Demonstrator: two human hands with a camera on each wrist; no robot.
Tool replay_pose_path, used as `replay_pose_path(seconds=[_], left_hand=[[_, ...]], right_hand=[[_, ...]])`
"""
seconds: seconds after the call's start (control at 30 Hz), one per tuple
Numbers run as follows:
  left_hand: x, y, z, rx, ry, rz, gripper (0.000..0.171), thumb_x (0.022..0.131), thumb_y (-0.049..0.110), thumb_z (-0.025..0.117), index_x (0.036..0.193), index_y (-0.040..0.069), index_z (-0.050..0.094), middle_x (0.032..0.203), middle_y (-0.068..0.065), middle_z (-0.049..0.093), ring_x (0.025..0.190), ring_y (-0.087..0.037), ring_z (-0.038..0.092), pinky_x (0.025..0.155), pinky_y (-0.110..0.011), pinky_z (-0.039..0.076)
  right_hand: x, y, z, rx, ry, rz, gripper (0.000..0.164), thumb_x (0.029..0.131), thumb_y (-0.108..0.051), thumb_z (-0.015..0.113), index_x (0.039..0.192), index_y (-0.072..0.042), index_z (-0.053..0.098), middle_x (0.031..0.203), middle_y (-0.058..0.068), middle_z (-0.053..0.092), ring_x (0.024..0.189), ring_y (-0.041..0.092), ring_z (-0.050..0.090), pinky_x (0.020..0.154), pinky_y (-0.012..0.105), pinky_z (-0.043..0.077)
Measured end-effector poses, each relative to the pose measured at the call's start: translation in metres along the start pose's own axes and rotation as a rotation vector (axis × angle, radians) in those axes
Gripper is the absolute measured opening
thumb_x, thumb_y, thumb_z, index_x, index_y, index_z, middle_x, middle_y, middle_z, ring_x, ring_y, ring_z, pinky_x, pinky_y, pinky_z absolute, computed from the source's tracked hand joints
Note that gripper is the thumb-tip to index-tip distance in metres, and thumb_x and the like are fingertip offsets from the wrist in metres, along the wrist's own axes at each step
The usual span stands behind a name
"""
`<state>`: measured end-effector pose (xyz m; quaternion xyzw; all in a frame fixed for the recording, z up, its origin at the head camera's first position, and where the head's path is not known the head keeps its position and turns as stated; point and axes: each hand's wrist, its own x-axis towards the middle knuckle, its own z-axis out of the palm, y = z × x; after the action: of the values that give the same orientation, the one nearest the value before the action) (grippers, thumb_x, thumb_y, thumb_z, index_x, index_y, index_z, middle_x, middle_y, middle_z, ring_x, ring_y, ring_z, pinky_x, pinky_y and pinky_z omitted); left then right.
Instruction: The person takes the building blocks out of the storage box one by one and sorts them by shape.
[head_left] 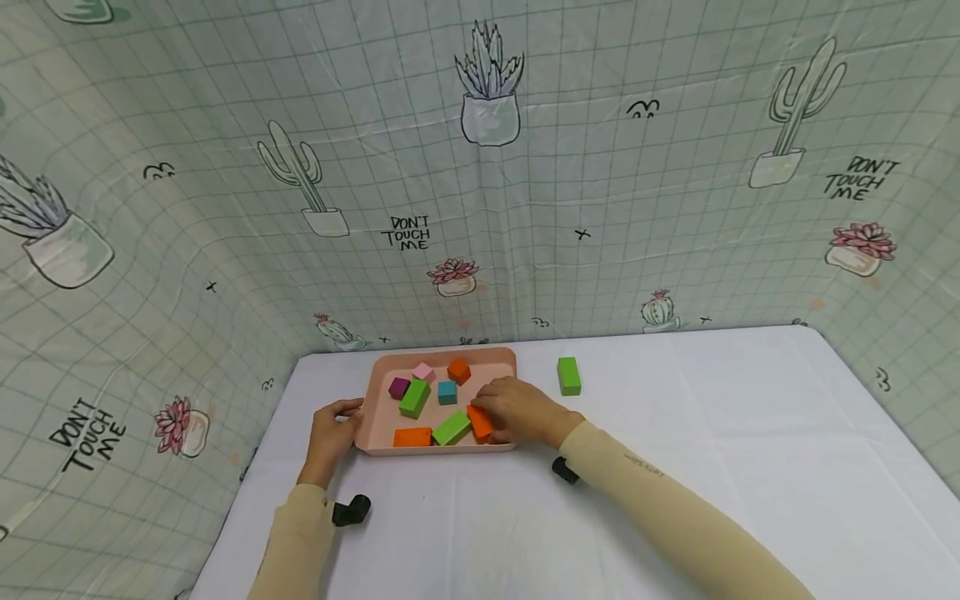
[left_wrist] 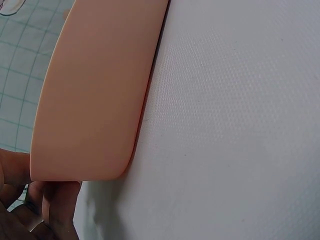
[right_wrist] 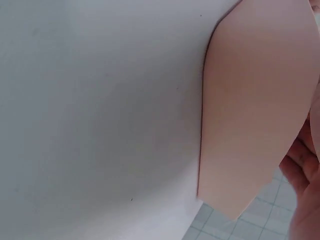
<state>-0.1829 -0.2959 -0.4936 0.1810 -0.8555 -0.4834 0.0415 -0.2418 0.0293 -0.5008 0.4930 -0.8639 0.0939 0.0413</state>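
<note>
A pink tray [head_left: 375,429] lies on the white table, holding several coloured blocks. At its left end, my left hand [head_left: 332,433] grips the tray by the rim; in the left wrist view its fingers [left_wrist: 60,202] bend against the tray's corner. My right hand [head_left: 517,408] reaches over the right end and pinches an orange block [head_left: 480,423]. Beside that block lies a light green block [head_left: 452,428], with another orange block [head_left: 412,437] along the front wall. In the right wrist view, the tray wall [right_wrist: 255,105] hides most of the right hand's fingers.
Farther back in the tray are a green block [head_left: 414,398], a purple cube [head_left: 399,387], a pink cube [head_left: 423,372], a teal cube [head_left: 447,392] and an orange-red block [head_left: 459,372]. Outside, to the right, a green block [head_left: 569,377] lies on the table [head_left: 675,417]. Patterned cloth [head_left: 562,167] hangs behind.
</note>
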Motion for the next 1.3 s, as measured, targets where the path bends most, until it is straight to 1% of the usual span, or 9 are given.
replay_pose_path(seconds=[0.2,0.37,0.43,0.6,0.77,0.9,1.0,1.13,1.3], left_hand=[[0.001,-0.001,0.0,-0.008,-0.003,0.012,0.032,0.102,0.001,0.057,0.13,-0.012,0.067,0.114,-0.026,0.061,0.071,-0.013,0.053,0.058,-0.023,0.047],[0.0,-0.002,0.0,0.0,-0.004,0.006,0.032,0.102,0.001,0.057,0.131,-0.011,0.067,0.115,-0.026,0.061,0.073,-0.014,0.054,0.058,-0.023,0.047],[-0.001,-0.002,-0.001,0.0,-0.005,0.006,0.032,0.103,0.001,0.057,0.131,-0.011,0.067,0.116,-0.026,0.061,0.075,-0.015,0.055,0.059,-0.024,0.047],[-0.002,-0.004,0.0,-0.006,-0.01,0.017,0.033,0.102,0.001,0.057,0.131,-0.012,0.067,0.114,-0.026,0.061,0.076,-0.015,0.056,0.059,-0.024,0.048],[-0.001,-0.004,0.0,-0.012,-0.007,0.034,0.032,0.102,0.001,0.058,0.129,-0.014,0.067,0.113,-0.026,0.062,0.072,-0.011,0.054,0.059,-0.023,0.046],[-0.001,-0.003,0.001,-0.01,-0.009,0.03,0.032,0.102,0.003,0.058,0.128,-0.014,0.067,0.113,-0.027,0.062,0.072,-0.01,0.053,0.06,-0.023,0.046],[-0.002,-0.001,0.001,-0.011,-0.01,0.018,0.032,0.103,0.003,0.058,0.129,-0.013,0.067,0.115,-0.026,0.062,0.073,-0.011,0.053,0.061,-0.023,0.046],[-0.003,0.0,0.001,-0.009,-0.014,0.003,0.033,0.103,0.004,0.058,0.131,-0.012,0.066,0.116,-0.026,0.06,0.078,-0.013,0.054,0.063,-0.023,0.046],[-0.002,-0.002,0.001,0.001,-0.014,-0.006,0.033,0.103,0.004,0.057,0.131,-0.011,0.066,0.118,-0.026,0.06,0.085,-0.02,0.056,0.066,-0.025,0.047]], right_hand=[[-0.008,0.003,-0.004,-0.091,0.083,-0.016,0.048,0.09,-0.029,0.085,0.13,-0.007,0.072,0.124,0.004,0.074,0.12,0.022,0.064,0.112,0.035,0.047],[-0.022,0.008,-0.01,-0.156,0.157,-0.03,0.052,0.089,-0.033,0.088,0.132,-0.008,0.072,0.127,0.002,0.073,0.122,0.021,0.063,0.113,0.036,0.047],[-0.029,0.011,-0.013,-0.144,0.193,-0.035,0.055,0.088,-0.034,0.089,0.133,-0.007,0.071,0.128,0.003,0.072,0.121,0.022,0.063,0.112,0.037,0.047],[-0.047,0.02,-0.023,-0.094,0.28,-0.034,0.061,0.082,-0.029,0.094,0.132,-0.005,0.07,0.129,0.006,0.071,0.121,0.026,0.062,0.11,0.041,0.048],[-0.064,0.031,-0.033,-0.112,0.38,-0.032,0.062,0.078,-0.026,0.097,0.129,-0.002,0.071,0.128,0.007,0.071,0.117,0.027,0.064,0.106,0.043,0.051],[-0.078,0.041,-0.037,-0.115,0.445,-0.006,0.063,0.074,-0.021,0.098,0.128,0.0,0.071,0.125,0.01,0.072,0.114,0.029,0.066,0.102,0.045,0.053],[-0.09,0.049,-0.04,-0.11,0.451,0.036,0.065,0.073,-0.018,0.099,0.129,0.0,0.071,0.125,0.011,0.072,0.113,0.031,0.067,0.102,0.047,0.053],[-0.107,0.06,-0.042,-0.096,0.44,0.097,0.064,0.074,-0.016,0.098,0.13,0.0,0.07,0.126,0.013,0.072,0.114,0.033,0.066,0.103,0.049,0.052],[-0.126,0.075,-0.038,-0.087,0.448,0.156,0.063,0.075,-0.015,0.096,0.129,0.003,0.069,0.125,0.016,0.071,0.115,0.036,0.066,0.103,0.053,0.051]])
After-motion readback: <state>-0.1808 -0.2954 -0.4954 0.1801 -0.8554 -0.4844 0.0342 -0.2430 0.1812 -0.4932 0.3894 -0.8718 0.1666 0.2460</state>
